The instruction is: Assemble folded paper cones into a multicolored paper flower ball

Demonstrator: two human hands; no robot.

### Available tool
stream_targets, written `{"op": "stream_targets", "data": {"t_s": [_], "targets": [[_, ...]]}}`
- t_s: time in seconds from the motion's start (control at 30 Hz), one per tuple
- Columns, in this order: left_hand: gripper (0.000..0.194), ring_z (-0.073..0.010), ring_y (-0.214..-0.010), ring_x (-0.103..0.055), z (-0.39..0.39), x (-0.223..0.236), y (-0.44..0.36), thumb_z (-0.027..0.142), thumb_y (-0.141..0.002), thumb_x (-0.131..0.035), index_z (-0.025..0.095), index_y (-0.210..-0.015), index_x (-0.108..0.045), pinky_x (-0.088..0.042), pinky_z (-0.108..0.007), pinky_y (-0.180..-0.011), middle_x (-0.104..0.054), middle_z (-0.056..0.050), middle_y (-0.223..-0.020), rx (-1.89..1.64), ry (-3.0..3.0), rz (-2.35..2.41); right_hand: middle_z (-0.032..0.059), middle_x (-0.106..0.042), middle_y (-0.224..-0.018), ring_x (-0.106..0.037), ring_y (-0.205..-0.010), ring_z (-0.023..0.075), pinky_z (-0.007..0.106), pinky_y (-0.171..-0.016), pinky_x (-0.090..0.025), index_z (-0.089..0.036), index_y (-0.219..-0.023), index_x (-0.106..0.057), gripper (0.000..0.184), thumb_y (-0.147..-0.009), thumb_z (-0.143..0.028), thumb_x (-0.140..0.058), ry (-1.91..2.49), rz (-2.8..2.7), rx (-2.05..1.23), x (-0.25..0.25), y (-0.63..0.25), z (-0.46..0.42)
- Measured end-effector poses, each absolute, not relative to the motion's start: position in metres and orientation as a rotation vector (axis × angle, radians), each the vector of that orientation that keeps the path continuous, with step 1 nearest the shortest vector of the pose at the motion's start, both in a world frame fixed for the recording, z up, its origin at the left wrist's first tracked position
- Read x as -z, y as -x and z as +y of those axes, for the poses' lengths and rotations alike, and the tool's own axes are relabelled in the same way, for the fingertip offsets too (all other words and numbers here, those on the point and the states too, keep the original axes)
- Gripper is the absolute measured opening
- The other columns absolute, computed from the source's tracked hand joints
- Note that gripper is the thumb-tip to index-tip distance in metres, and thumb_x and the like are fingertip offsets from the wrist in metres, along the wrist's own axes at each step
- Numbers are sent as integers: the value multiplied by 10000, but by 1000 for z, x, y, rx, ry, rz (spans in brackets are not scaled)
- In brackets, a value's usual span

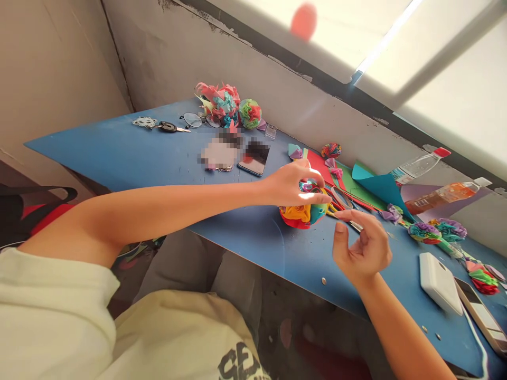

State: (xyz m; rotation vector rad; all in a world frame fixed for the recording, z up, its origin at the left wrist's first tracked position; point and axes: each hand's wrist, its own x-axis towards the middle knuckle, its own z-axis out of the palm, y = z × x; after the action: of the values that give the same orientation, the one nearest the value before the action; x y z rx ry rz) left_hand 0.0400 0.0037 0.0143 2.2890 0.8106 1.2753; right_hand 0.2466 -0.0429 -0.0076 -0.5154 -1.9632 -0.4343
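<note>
A ball of ruffled paper flowers (297,215) in yellow, red and teal rests on the blue table (253,240). My left hand (291,182) arches over its top, thumb and fingers apart, with part of the ball showing between them. Whether the fingertips touch the paper I cannot tell. Just right of the ball, my right hand (364,245) is raised palm up with loosely curled fingers. Its thumb and index tips are close but apart, and nothing shows between them. Behind the hands lie scissors (341,198), partly hidden.
Paper flower balls (250,113), glasses (193,120), a key (168,126) and a phone (255,157) lie at the back left. To the right are coloured paper sheets (368,182), bottles (447,195), paper flowers (424,232), a white power bank (439,282) and another phone (481,314).
</note>
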Motion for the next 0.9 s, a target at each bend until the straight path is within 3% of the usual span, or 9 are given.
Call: {"op": "stream_targets", "data": {"t_s": [0.1,0.23,0.4,0.63,0.9], "targets": [[326,-163,-767,-479,-4,-17,-42,466,-757,-658,172,-897,-678,-435,-304,-728,-433,-34,-797,-1286,-2303,825,37,-668,-848,-641,-747,165,298,-646,-532,-207,-1138,-551,405,-760,-83,-623,525,-1972,493,4,-240,-47],[312,-188,-844,-486,-12,-19,-44,460,-755,-661,189,-909,-662,-448,-332,-775,-438,-60,-890,-1259,-2319,906,8,-654,-773,-582,-614,107,217,-527,-464,-212,-1030,-611,322,-749,-57,-636,674,-1940,396,-2,-232,-54],[444,-235,-983,-500,-16,-23,-42,501,-777,-611,154,-1054,-613,-436,-363,-844,-492,-115,-1043,-1111,-2295,1031,-11,-642,-716,-573,-591,95,204,-512,-444,-200,-878,-622,189,-753,-57,-632,761,-1965,306,-6,-225,-61],[432,-236,-978,-533,-19,-31,-37,493,-837,-518,168,-1113,-589,-445,-325,-758,-557,-99,-1040,-906,-2298,1063,-23,-646,-671,-576,-559,102,214,-545,-467,-198,-979,-581,213,-788,-111,-618,886,-1950,557,0,-223,-63],[366,-230,-1009,-527,-18,-21,-43,411,-863,-514,152,-1114,-575,-446,-403,-893,-525,-118,-1101,-1044,-2336,964,29,-692,-844,-638,-720,138,265,-701,-456,-201,-1015,-529,242,-816,-74,-585,773,-2124,633,-2,-226,-62]]}}
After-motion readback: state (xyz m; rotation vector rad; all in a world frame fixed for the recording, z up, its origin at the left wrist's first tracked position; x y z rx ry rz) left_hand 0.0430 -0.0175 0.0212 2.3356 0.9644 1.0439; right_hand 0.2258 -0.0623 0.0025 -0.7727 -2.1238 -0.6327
